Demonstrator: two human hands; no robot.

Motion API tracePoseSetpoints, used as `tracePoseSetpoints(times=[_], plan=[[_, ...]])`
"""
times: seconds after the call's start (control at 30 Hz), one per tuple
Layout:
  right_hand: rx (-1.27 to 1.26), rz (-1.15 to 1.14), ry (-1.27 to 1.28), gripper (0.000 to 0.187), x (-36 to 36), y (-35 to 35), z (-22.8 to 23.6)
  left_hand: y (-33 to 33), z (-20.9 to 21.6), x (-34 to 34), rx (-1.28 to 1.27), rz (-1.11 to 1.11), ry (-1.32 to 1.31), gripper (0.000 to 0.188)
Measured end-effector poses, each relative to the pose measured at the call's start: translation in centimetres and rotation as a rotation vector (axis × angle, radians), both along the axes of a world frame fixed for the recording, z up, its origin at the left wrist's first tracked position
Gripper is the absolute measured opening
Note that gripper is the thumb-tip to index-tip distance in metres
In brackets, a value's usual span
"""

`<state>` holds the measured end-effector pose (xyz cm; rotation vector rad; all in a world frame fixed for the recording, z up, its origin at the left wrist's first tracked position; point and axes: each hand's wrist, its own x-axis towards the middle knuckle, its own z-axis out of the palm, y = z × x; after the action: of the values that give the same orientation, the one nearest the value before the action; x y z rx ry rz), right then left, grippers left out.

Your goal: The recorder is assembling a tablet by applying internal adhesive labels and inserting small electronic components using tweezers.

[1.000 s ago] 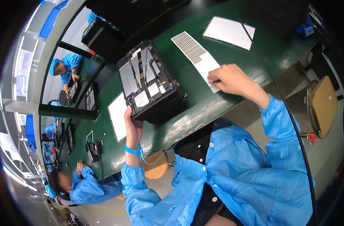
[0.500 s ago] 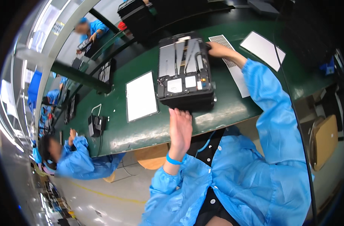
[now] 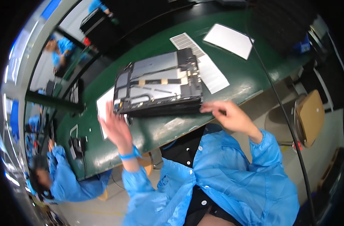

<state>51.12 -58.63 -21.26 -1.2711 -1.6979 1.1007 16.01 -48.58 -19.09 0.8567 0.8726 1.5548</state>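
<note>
Bench (image 3: 160, 129) spreads across my feed, green and glossy. A co-worker in blue (image 3: 72, 177) sits at its left end. From my remote seat I see the case (image 3: 155, 83), black and open on top, over the middle of the bench, one long side toward the wearer; whether it rests there or is slightly raised, I cannot tell. In it lie flat grey panels (image 3: 157, 62), dark cables and tan strips (image 3: 164, 81). One white sheet (image 3: 229, 40) lies beyond it to the right; another shows at its left, partly hidden. A label sheet (image 3: 215, 77), gridded at its far end, lies between case and farther sheet. The hands are apart: the left hand (image 3: 118, 130), fingers spread, at the near left corner; the right hand (image 3: 232, 116), fingertips by the near right corner, too blurred for me to tell if it grips. A blue band (image 3: 130, 153) rings the left wrist.
</note>
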Motion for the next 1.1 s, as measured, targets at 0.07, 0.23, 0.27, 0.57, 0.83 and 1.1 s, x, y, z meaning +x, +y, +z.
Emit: tracePoseSetpoints(times=[0.07, 0.23, 0.27, 0.57, 0.83, 1.1], plan=[[0.066, -0.174, 0.024, 0.040, 1.1, 2.6, 0.6, -4.4, -1.8, 3.0, 0.152, 0.395, 0.166, 0.068], [0.255, -0.193, -0.189, 0.043, 2.5, 12.0, -1.0, -9.6, -5.0, 9.9, -0.092, -0.029, -0.066, 0.067], [0.179, -0.092, -0.218, 0.044, 2.4, 12.8, -0.9, -9.1, -4.8, 11.0, -0.143, -0.031, -0.150, 0.062], [0.077, -0.073, -0.246, 0.038, -2.5, 3.2, 0.7, -0.5, 0.7, 6.2, -0.222, -0.142, 0.132, 0.083], [0.186, 0.071, -0.121, 0.037, -5.1, 4.8, 1.0, 2.8, -1.3, 1.3, -0.104, -0.073, 0.039, 0.070], [0.178, -0.131, -0.823, 0.051, 3.0, 7.0, 0.6, -5.7, -1.9, 6.0, 1.170, -0.283, 0.829, 0.025]])
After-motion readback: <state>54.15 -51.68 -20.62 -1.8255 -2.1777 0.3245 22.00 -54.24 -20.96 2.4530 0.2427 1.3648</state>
